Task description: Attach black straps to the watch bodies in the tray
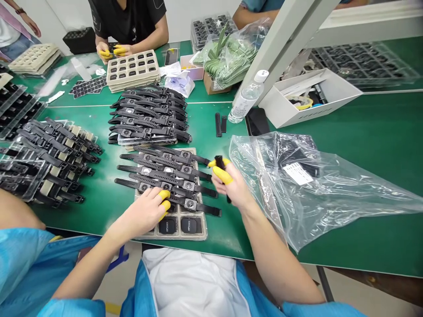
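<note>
Bare green table mat (109,200) lies open left of the beige moulded tray (194,231). A crumpled clear plastic bag (297,185) crowds its right; stacked black watches (148,116) block beyond.
</note>
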The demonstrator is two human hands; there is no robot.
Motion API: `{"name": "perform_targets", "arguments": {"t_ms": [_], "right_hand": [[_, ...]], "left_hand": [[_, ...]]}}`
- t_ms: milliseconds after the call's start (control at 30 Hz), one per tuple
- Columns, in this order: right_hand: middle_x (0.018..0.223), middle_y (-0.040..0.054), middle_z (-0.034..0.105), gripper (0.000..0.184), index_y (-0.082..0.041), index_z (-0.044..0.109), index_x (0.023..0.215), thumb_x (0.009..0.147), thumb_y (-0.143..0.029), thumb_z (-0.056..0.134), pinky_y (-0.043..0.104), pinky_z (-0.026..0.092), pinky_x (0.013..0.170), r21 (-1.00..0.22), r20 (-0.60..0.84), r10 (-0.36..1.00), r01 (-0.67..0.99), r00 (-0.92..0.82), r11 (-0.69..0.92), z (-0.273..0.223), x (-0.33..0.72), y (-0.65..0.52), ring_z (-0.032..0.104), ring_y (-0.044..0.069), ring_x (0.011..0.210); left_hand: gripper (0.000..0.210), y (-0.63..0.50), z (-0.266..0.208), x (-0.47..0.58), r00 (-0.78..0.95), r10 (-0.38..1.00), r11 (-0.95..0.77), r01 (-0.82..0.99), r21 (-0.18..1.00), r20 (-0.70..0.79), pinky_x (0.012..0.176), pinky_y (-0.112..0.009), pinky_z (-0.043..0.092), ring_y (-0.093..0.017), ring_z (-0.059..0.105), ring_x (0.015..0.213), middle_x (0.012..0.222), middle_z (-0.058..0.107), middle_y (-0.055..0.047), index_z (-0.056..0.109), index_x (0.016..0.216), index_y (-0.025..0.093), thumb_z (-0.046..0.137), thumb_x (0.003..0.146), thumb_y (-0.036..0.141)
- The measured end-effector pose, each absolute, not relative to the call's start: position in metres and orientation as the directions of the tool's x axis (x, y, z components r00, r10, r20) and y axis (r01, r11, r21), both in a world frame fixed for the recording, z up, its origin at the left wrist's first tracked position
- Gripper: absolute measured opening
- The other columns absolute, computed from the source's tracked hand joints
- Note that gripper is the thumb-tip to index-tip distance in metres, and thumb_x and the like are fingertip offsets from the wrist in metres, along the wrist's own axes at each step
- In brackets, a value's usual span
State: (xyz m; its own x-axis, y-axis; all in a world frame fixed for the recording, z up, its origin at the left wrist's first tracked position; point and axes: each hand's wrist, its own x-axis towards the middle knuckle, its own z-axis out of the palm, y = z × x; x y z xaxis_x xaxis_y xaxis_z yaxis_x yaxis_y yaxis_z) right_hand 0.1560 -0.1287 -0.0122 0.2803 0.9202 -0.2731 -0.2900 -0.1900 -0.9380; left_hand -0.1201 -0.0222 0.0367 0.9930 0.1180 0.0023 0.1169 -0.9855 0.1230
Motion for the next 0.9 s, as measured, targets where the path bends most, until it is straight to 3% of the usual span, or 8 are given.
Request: {"name": "perform_targets", "arguments": {"t_ms": [67,133,233,333,467,600,900], "right_hand": [[0.063,-0.0073,0.035,0.041,-0.025,0.051,0.093,0.093,-0.065,0.057,0.025,0.019,0.042,-0.884,-0.22,0.957,-0.453,0.19,-0.114,-0.007,0.133,-0.131,0.023,0.01,0.046],[0.06,-0.0073,0.04,0.044,-0.024,0.051,0.088,0.091,-0.066,0.062,0.024,0.024,0.04,-0.847,-0.193,0.97,-0.524,0.146,-0.09,-0.006,0.113,-0.132,0.029,0.009,0.044],[0.059,-0.0067,0.055,0.043,-0.025,0.05,0.094,0.088,-0.063,0.07,0.024,0.034,0.04,-0.842,-0.167,0.984,-0.527,0.057,-0.112,-0.009,0.093,-0.133,0.043,0.011,0.042],[0.057,-0.0049,0.063,0.047,-0.023,0.051,0.099,0.087,-0.064,0.07,0.023,0.037,0.042,-0.855,-0.132,0.991,-0.502,-0.033,-0.13,-0.011,0.085,-0.132,0.048,0.011,0.04],[0.055,-0.0049,0.064,0.042,-0.021,0.053,0.099,0.091,-0.06,0.067,0.023,0.037,0.043,-0.846,-0.112,0.992,-0.518,-0.059,-0.126,-0.012,0.085,-0.131,0.049,0.011,0.04],[0.051,-0.0056,0.061,0.039,-0.02,0.053,0.094,0.092,-0.057,0.066,0.022,0.034,0.041,-0.839,-0.141,0.989,-0.524,-0.044,-0.143,-0.015,0.088,-0.131,0.046,0.01,0.038],[0.043,-0.0078,0.054,0.03,-0.021,0.055,0.091,0.093,-0.048,0.067,0.021,0.03,0.038,-0.743,-0.177,0.984,-0.658,0.017,-0.122,-0.019,0.085,-0.13,0.036,0.009,0.034]], "left_hand": [[0.011,-0.022,0.056,-0.118,0.977,0.208,-0.922,0.177,0.344,0.055,0.09,-0.042,0.055,-0.027,0.063,0.106,0.118,0.068,-0.014,0.062,0.106,0.018,0.053,0.1,0.019],[0.022,-0.021,0.066,-0.112,0.93,0.352,-0.808,0.244,0.536,0.108,0.094,-0.04,0.057,-0.024,0.066,0.108,0.12,0.068,-0.013,0.057,0.121,0.019,0.052,0.1,0.02],[0.035,-0.019,0.053,-0.091,0.842,0.518,-0.663,0.283,0.693,0.152,0.096,-0.038,0.058,-0.024,0.07,0.109,0.122,0.068,-0.015,0.05,0.134,0.019,0.053,0.099,0.02],[0.041,-0.016,0.023,-0.068,0.827,0.523,-0.599,0.183,0.779,0.208,0.101,-0.039,0.057,-0.024,0.068,0.116,0.128,0.067,-0.015,0.049,0.139,0.02,0.05,0.097,0.016],[0.053,-0.012,-0.004,-0.056,0.852,0.408,-0.661,0.028,0.75,0.327,0.111,-0.043,0.052,-0.024,0.061,0.129,0.136,0.064,-0.012,0.053,0.141,0.021,0.044,0.091,0.004],[0.061,-0.009,-0.006,-0.06,0.872,0.335,-0.722,-0.007,0.692,0.357,0.112,-0.045,0.051,-0.024,0.058,0.133,0.138,0.063,-0.012,0.052,0.145,0.021,0.041,0.089,0.001],[0.051,-0.015,-0.008,-0.057,0.843,0.38,-0.739,0.029,0.673,0.38,0.106,-0.043,0.054,-0.024,0.06,0.124,0.13,0.062,-0.013,0.05,0.147,0.021,0.039,0.099,0.008]]}}
